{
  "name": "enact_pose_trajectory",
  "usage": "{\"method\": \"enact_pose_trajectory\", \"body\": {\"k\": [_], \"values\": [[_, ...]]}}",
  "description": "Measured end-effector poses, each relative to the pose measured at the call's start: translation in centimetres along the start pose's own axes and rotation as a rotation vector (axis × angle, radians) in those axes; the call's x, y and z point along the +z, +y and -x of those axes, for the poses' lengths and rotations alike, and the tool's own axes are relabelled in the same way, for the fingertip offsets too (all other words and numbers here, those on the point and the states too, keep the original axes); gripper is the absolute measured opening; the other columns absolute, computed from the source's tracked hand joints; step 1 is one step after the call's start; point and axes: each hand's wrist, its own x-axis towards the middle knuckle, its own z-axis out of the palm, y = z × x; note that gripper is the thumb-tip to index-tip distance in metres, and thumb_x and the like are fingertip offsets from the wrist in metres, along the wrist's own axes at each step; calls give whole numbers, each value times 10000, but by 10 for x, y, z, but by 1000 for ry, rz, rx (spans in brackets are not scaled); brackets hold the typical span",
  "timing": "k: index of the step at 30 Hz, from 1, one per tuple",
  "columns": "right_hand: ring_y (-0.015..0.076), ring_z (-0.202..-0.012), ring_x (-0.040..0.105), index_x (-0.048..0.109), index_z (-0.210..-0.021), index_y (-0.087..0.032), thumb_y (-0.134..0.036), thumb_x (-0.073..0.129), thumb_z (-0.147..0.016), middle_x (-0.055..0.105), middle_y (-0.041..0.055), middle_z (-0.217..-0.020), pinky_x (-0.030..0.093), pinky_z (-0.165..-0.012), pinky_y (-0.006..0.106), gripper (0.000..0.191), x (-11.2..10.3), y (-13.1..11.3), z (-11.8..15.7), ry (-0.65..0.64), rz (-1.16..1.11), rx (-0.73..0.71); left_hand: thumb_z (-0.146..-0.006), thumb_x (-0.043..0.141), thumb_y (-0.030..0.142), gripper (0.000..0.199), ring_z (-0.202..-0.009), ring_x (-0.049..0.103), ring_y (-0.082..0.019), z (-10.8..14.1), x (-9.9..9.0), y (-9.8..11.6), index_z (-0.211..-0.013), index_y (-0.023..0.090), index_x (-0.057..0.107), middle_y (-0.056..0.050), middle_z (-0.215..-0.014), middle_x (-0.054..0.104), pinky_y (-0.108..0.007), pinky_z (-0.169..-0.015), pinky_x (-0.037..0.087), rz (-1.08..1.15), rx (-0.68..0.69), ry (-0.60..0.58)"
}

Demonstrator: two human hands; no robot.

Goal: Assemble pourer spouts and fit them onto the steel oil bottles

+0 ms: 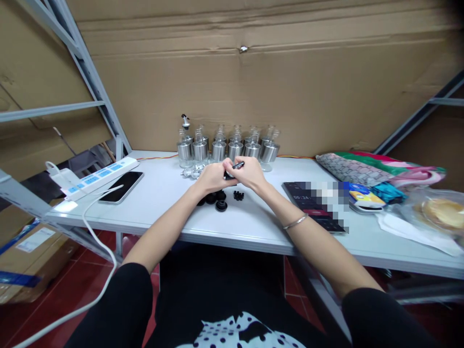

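Note:
In the middle of the table my left hand (pixel 213 177) and my right hand (pixel 251 171) meet, both with fingers closed. Between them they grip a small black part (pixel 229 176) with a slim, shiny dark piece (pixel 238 165) sticking out on the right side. My fingers hide most of it. Right below lie several round black stoppers (pixel 221 206) and a cluster of tiny black pieces (pixel 238 195). Shiny clear or silvery parts (pixel 193 171) lie behind my left hand. Beyond stand several glass bottles with steel sleeves (pixel 218 150); a black-and-silver pourer (pixel 185 122) tops one at the left.
On the left, a white power strip (pixel 105 176) and a phone (pixel 121 187) lie with a white cable (pixel 108 251) hanging off the edge. To the right are a tablet-like device (pixel 311 205), a colourful packet (pixel 364 195), fabric bundles (pixel 384 169) and bagged food (pixel 444 212). Cardboard (pixel 261 92) backs the table.

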Motion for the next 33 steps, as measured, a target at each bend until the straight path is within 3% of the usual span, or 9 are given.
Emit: {"method": "enact_pose_trajectory", "body": {"k": [3,6,9,13,18,23,28,33], "values": [[148,-529,406,364,-498,-215,-508,544,-757,448,2,-479,240,-536,282,430,-4,-6,0,-45,104,3,-694,685,352,187,-612,561,-182,1,-2,1,-717,193,590,-10,-604,568,-248,-578,289,-78,23,12],[181,-558,499,495,-553,-208,-537,559,-757,547,34,-506,223,-532,284,392,-6,-11,1,-12,238,-9,-668,681,353,224,-562,545,-177,1,-2,1,-589,183,560,-15,-526,529,-260,-562,286,-178,-1,15],[196,-583,561,619,-614,-186,-531,521,-805,632,70,-554,206,-529,285,407,-6,-15,2,11,351,-57,-667,669,372,231,-560,572,-186,2,-2,0,-588,170,588,-34,-530,566,-262,-552,311,-216,1,35],[206,-675,642,737,-769,-175,-435,418,-909,729,94,-689,197,-544,286,435,-8,-20,5,-70,475,-102,-704,619,352,215,-655,650,-216,3,0,-2,-799,165,666,-63,-703,692,-268,-584,389,-212,135,114],[221,-775,680,742,-887,-173,-395,319,-983,759,112,-835,199,-562,293,487,-9,-25,8,-185,562,-91,-712,570,353,214,-539,622,-214,1,6,-10,-617,164,602,-77,-567,644,-288,-521,390,-315,248,208],[201,-731,661,705,-927,-178,-392,265,-1008,742,87,-788,250,-584,272,496,-5,-25,9,-177,427,-95,-724,524,312,178,-460,557,-168,-1,7,-16,-610,183,567,-42,-518,616,-286,-520,392,-303,413,341],[173,-634,597,657,-826,-171,-392,241,-1006,671,59,-673,287,-585,247,504,-1,-18,11,-136,227,-134,-743,501,293,184,-412,488,-130,-1,7,-15,-586,197,503,-5,-479,577,-271,-488,348,-275,555,468],[135,-528,485,544,-684,-187,-563,121,-967,571,29,-587,303,-555,240,633,4,-12,12,-57,-10,-218,-747,484,278,194,-409,458,-123,-1,7,-13,-570,207,449,14,-458,530,-275,-487,322,-269,609,512]]}}
